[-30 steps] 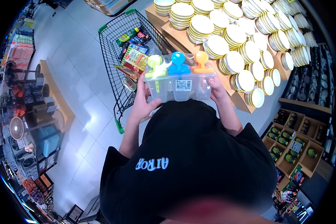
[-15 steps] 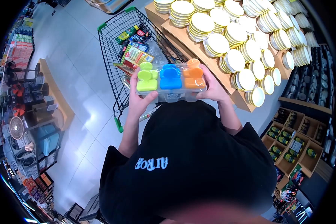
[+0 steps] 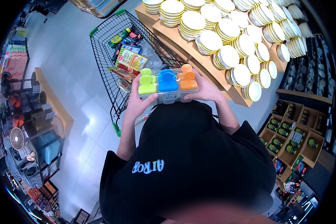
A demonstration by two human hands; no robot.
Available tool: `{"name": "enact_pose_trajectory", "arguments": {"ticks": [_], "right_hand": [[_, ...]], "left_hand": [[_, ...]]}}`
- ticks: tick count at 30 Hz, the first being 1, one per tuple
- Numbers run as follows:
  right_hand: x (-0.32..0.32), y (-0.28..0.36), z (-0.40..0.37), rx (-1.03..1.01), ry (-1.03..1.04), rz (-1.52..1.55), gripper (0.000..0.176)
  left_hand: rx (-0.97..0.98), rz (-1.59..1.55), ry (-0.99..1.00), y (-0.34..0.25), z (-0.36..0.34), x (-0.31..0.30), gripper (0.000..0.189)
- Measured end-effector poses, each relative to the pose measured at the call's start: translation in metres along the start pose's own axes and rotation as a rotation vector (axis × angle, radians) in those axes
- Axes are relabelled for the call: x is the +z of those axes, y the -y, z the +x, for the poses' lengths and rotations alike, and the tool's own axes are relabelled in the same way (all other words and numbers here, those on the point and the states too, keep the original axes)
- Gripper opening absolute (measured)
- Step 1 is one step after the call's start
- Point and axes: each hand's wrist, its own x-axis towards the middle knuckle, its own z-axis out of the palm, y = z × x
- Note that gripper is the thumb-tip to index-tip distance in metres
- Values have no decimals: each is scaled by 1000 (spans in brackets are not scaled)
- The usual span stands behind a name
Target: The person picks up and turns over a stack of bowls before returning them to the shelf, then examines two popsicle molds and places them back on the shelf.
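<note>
A clear plastic container (image 3: 170, 98) with a green, a blue and an orange lid piece is held level in front of my chest. My left hand (image 3: 138, 101) grips its left end, with the thumb on the near side. At the other end, my right hand (image 3: 206, 89) is closed round the corner by the orange piece. Just beyond the container stands a black wire shopping cart (image 3: 100, 56) with green corners. Inside the cart lie a yellow packet (image 3: 132, 59), a green-and-yellow item (image 3: 119, 37) and a round tin (image 3: 123, 85).
Wooden display steps (image 3: 198, 61) at the right carry several stacks of white bowls (image 3: 227, 56). Lower right, a compartment shelf (image 3: 304, 147) holds jars. Along the left, a wooden-edged stand (image 3: 65, 112) has fans. Tiled floor (image 3: 78, 89) runs between.
The container and both hands sit slightly lower and further left in view. The cart and bowl display have shifted left in view. Both hands keep their hold.
</note>
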Motion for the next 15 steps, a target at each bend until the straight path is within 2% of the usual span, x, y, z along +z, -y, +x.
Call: {"name": "enact_pose_trajectory", "arguments": {"ticks": [4,5,8,10,13,15], "right_hand": [[0,-17,-2,39,-28,-34,97],[1,-24,-3,56,-48,-45,97],[6,-35,-4,77,-92,-84,82],[10,-31,-4,98,-103,-6,77],[15,-28,-6,154,-150,-28,69],[16,-33,-10,185,-210,-79,67]], "left_hand": [[-161,75,123,15,2,4,90],[-152,53,127,19,3,6,91],[-143,29,135,30,6,8,93],[-152,65,131,37,9,7,93],[-264,-22,181,58,13,8,93],[-164,20,187,92,11,17,78]]}}
